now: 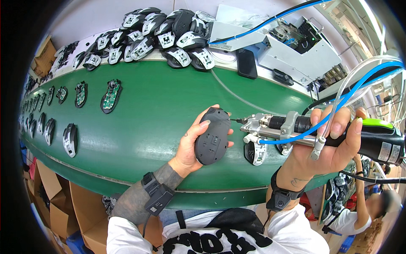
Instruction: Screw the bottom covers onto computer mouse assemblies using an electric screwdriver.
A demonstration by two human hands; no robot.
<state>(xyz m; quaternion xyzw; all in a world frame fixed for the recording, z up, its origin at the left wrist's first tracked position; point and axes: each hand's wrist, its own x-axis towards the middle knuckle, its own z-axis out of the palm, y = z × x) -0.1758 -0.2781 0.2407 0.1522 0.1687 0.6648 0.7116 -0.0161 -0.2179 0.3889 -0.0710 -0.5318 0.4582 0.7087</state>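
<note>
My left hand (188, 148) holds a black computer mouse (211, 137) above the green bench, its underside with small slots and holes turned up to me. My right hand (334, 137) is wrapped round a black electric screwdriver (302, 124) with a metal clamp, a silver side tube and a blue air hose. The screwdriver lies nearly level and points left. Its bit reaches the mouse's upper right edge; whether it sits in a screw hole I cannot tell. Below the screwdriver, a black-and-white mouse shell (255, 152) rests on the bench, with another part mostly hidden beside it.
The green bench surface (156, 97) carries rows of mouse bases with circuit boards (111, 96) and mouse top shells (70, 139) at left. Mouse shells (144, 47) are heaped behind. A white machine (292, 57) and black tray (246, 63) stand back right. Another person (351, 216) works at lower right.
</note>
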